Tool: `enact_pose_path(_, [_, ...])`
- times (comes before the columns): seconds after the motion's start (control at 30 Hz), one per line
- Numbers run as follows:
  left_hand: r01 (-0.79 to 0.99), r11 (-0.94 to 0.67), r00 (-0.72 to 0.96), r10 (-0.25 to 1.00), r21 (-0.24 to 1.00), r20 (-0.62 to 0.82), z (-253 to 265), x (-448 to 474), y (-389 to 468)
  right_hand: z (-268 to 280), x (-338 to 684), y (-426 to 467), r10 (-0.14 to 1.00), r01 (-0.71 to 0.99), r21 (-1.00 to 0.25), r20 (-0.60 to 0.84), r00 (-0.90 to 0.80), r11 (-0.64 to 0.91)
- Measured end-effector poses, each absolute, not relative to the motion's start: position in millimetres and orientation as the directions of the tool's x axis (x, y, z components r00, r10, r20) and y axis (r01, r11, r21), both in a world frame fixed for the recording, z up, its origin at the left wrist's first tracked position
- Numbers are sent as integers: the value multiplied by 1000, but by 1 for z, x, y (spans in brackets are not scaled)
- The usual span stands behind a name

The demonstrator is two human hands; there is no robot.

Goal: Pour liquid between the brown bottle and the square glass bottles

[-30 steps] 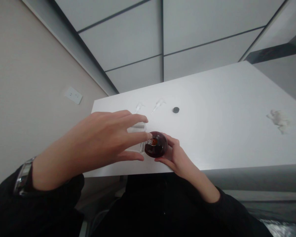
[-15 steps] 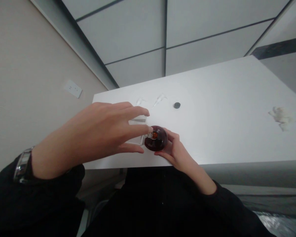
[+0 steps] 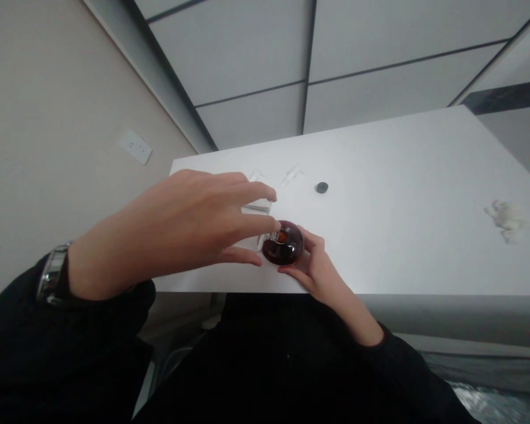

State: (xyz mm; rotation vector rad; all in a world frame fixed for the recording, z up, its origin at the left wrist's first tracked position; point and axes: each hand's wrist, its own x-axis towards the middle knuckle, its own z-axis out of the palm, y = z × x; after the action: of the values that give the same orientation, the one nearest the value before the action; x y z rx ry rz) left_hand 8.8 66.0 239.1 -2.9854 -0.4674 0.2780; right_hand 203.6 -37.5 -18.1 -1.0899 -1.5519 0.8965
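Observation:
A dark brown glass bottle point(image 3: 283, 250) with an uncapped, threaded neck stands near the table's front edge. My right hand point(image 3: 320, 268) is wrapped round its right side. From the left, my left hand point(image 3: 203, 221) reaches across with its fingers spread, the tip of one finger at the bottle's neck. Nothing shows held between those fingers. Beneath the left hand lies a clear box point(image 3: 258, 207), mostly covered by the fingers. Behind it, a thin clear plastic piece point(image 3: 292, 174) with a narrow tip rests on the table. To its right is a small dark round cap point(image 3: 321, 187).
The white table point(image 3: 397, 218) runs off to the right. Crumpled whitish material point(image 3: 507, 219) lies at its right end. A wall with a socket point(image 3: 136, 147) is close on the left, and a panelled cabinet point(image 3: 256, 53) rises behind the table.
The whole view has shifted slightly. Both hands keep nearly the same pose at the bottle, with the left finger still at its neck.

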Motion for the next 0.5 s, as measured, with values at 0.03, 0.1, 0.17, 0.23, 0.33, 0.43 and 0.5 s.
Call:
enact_pose_path(0.03, [292,-948,936,311,-130,-167,240,9,66,-18,204,-37,947,206,-924,307,-99,321])
enact_pose_path(0.1, [288,-949,935,308,-130,-175,240,10,65,-19,204,-37,948,203,-926,302,-100,317])
enact_pose_path(0.17, [284,-949,934,307,-140,-182,241,10,66,-19,204,-37,951,207,-929,291,-103,306])
enact_pose_path(0.23, [266,-952,942,290,-154,-167,239,9,67,-19,205,-37,953,211,-930,286,-105,302])
enact_pose_path(0.33, [254,-956,953,273,-143,-131,237,8,69,-17,204,-36,950,210,-928,293,-104,309])
enact_pose_path(0.43, [271,-955,949,286,-120,-131,237,7,70,-14,203,-35,951,202,-930,292,-100,307])
enact_pose_path(0.5, [265,-956,949,282,-127,-141,238,7,70,-13,202,-35,951,192,-932,293,-101,308])
